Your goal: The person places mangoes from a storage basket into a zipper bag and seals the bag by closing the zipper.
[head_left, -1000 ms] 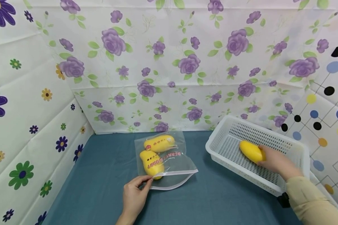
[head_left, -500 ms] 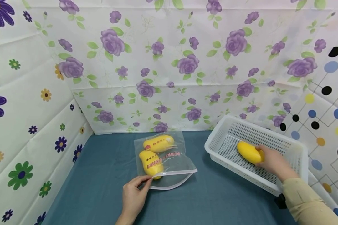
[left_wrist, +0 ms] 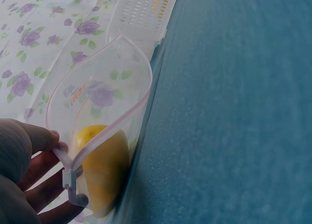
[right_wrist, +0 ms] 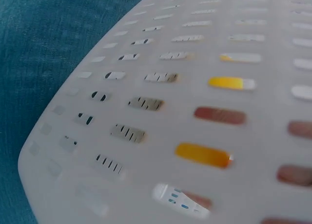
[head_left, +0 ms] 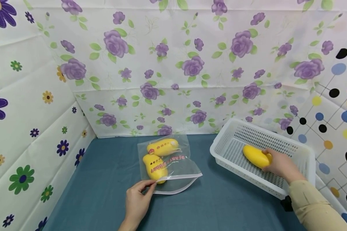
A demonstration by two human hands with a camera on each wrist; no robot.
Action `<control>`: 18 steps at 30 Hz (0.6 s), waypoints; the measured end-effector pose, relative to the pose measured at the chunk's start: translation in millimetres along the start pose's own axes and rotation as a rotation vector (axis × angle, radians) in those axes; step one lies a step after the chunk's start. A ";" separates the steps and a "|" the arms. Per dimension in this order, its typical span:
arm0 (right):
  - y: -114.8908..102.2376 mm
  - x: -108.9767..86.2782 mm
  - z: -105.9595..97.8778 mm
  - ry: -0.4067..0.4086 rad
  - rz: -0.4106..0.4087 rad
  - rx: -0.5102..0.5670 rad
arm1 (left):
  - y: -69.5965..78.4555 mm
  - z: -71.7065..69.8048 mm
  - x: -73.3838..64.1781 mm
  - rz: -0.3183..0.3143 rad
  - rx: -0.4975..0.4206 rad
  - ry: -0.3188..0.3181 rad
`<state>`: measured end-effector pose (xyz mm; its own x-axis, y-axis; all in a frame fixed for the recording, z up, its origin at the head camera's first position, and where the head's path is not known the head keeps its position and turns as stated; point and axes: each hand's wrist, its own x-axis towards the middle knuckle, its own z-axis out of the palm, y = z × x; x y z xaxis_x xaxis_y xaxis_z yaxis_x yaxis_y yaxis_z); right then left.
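Observation:
My left hand (head_left: 138, 199) pinches the near left corner of a clear zip bag (head_left: 188, 168) by its white zip strip. In the left wrist view the bag's mouth gapes wide, with a slider (left_wrist: 68, 178) close to my fingers. Two yellow mangoes lie inside the bag, one mango (head_left: 163, 147) towards its far end and one mango (head_left: 155, 166) nearer the mouth. My right hand (head_left: 280, 164) reaches into a white slotted basket (head_left: 248, 175) and grips the near right end of a third mango (head_left: 255, 156). The basket wall mostly hides that hand in the right wrist view.
A blue-green cloth (head_left: 104, 179) covers the table. Flowered sheeting (head_left: 150, 106) rises behind and at the left, and dotted sheeting (head_left: 332, 154) stands at the right. The basket sits at the back right, near the dotted sheeting.
The right forearm and the mango in its hand have shifted very slightly left in the head view. The left hand and the bag stay as they were.

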<state>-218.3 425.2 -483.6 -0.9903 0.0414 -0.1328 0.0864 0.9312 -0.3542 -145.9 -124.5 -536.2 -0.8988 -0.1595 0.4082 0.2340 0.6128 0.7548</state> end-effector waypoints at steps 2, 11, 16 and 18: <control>0.3 0.1 -1.0 -0.002 0.008 0.001 | 0.0 0.3 0.2 -0.003 -0.004 0.000; -1.0 -1.1 -1.6 0.004 0.006 0.002 | 0.7 0.2 -0.4 -0.002 -0.013 0.004; 0.8 0.4 -0.6 0.002 0.005 0.003 | 1.1 -0.7 -0.9 -0.006 -0.009 0.001; 2.0 1.1 -0.5 -0.002 0.003 -0.001 | 1.5 -1.2 -1.0 -0.010 -0.011 0.000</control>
<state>-219.3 427.3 -484.0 -0.9899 0.0432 -0.1352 0.0889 0.9313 -0.3533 -144.2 -124.4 -534.8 -0.9012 -0.1658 0.4004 0.2287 0.6029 0.7644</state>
